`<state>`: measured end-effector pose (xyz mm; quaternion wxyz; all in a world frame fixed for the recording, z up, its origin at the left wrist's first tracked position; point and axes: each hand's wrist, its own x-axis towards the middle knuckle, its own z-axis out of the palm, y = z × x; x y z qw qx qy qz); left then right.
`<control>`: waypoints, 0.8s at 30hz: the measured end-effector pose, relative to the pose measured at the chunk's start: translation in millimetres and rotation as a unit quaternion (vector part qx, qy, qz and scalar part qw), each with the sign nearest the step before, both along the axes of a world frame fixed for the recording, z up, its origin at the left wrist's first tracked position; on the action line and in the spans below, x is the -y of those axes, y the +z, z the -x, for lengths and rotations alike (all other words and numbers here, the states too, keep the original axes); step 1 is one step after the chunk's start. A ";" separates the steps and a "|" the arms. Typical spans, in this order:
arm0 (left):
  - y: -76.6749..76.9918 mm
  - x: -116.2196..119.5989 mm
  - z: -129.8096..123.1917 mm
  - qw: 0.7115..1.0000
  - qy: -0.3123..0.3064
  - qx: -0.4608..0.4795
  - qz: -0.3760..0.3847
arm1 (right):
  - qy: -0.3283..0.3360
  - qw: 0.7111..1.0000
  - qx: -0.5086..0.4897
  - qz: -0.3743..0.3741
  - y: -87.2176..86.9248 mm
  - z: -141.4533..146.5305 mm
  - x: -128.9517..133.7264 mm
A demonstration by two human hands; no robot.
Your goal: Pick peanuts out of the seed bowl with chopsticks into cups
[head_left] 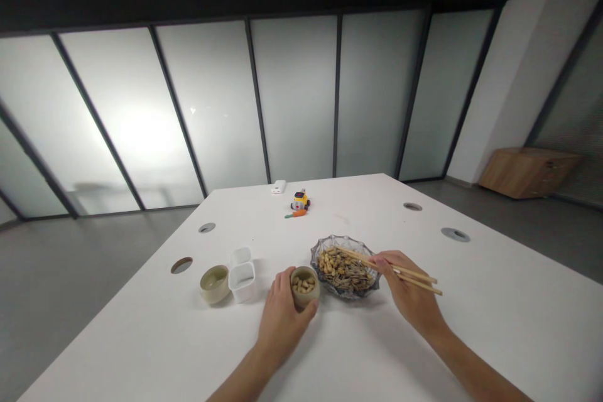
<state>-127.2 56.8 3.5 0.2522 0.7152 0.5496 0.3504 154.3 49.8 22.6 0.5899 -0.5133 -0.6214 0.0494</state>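
Observation:
My left hand (284, 313) is wrapped round a small beige cup (315, 298) with several peanuts (304, 284) in it. The cup stands close against the left side of a clear, scalloped glass bowl (346, 294). That bowl holds peanuts at its left and what look like striped sunflower seeds (351, 276) across the rest. My right hand (409, 289) grips a pair of wooden chopsticks (414, 276) at the bowl's right side. Their tips reach over the peanuts near the bowl's back; whether they pinch one is too small to tell.
Left of my left hand stand two white plastic containers (244, 292) and another beige cup (214, 294). Farther back on the white table (358, 352) are a yellow toy vehicle (300, 201), an orange-handled toy tool (296, 214) and a white box-shaped device (279, 187). Round holes pierce the tabletop on both sides.

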 end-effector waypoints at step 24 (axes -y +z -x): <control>-1.5 -0.8 -0.8 1.000 -0.003 -0.002 0.001 | 0.148 0.982 0.112 0.028 -2.2 0.1 5.3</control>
